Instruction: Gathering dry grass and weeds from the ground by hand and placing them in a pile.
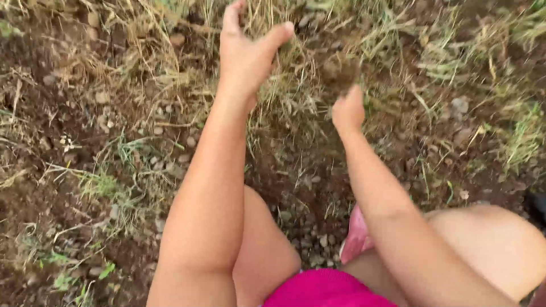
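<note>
Gripping a soil clod point(341, 71), right hand point(348, 111) amid dry grass point(296, 96).

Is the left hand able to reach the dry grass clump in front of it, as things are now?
Probably yes. The left hand is open, fingers spread, already over the dry grass clump, and nothing lies between them. The right hand is off to the side with a blurred clod of soil.

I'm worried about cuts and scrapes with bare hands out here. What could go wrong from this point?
The right hand grips a blurred brown clump, probably soil and roots; crumbs could fly toward the face. The left hand is open among dry grass stalks, which might scratch bare skin. Small stones lie in the soil between the bare knees, so kneeling or slipping there could hurt.
</note>
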